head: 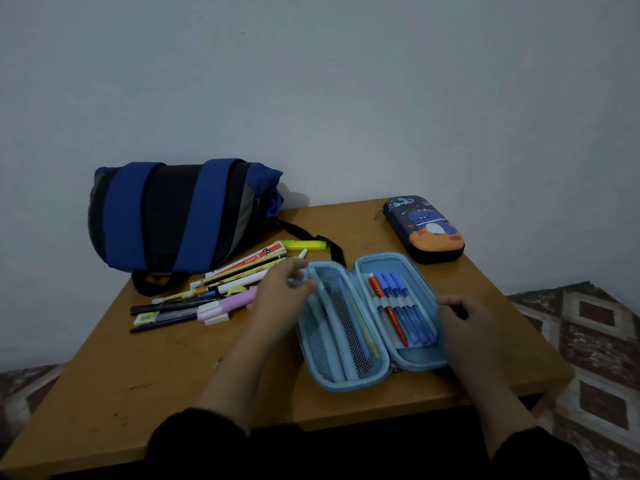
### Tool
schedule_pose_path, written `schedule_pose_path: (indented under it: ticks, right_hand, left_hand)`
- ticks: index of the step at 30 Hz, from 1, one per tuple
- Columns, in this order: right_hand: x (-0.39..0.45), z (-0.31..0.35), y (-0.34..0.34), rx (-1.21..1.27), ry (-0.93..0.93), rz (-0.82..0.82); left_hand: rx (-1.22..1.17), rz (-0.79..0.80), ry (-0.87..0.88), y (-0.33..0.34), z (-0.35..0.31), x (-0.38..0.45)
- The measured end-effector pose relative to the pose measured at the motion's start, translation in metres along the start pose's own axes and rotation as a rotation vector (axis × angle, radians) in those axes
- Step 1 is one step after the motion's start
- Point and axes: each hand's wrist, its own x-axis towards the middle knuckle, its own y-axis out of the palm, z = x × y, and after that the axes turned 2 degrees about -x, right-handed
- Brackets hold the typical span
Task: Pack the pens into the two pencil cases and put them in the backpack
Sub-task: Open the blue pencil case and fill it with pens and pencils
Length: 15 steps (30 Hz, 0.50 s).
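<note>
Left hand [281, 292] pinches a pale pen [323, 317] lengthwise into the open case [372, 379]; right hand [467, 317] loosely curled.

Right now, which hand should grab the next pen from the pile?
Probably the left hand. It sits right beside the loose pens, which lie left of the open blue case. The right hand rests on the case's far right edge, steadying it, so it would have to cross over.

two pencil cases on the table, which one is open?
The light blue case at the table's near edge, lying unzipped and flat with pens in its elastic loops. The dark dinosaur-print case at the far right corner is zipped shut.
</note>
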Motion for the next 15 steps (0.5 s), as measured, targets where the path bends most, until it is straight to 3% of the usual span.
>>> schedule_pose_path:
  ticks: [4, 8, 12, 15]
  right_hand:
    - [0.000, -0.002, 0.000, -0.026, 0.004, -0.003]
    - [0.001, -0.002, 0.001, -0.036, 0.007, -0.001]
    - [0.001, -0.004, 0.001, -0.054, 0.008, -0.005]
    - [0.000, -0.003, 0.001, -0.043, 0.014, 0.001]
  left_hand:
    - [0.302, -0.030, -0.061, -0.030, 0.022, -0.014]
    - [0.635, 0.061, -0.152, -0.041, 0.040, -0.019]
    - [0.802, 0.106, -0.151, -0.042, 0.042, -0.022]
    - [0.884, 0.007, -0.223, -0.043, 0.039, -0.023]
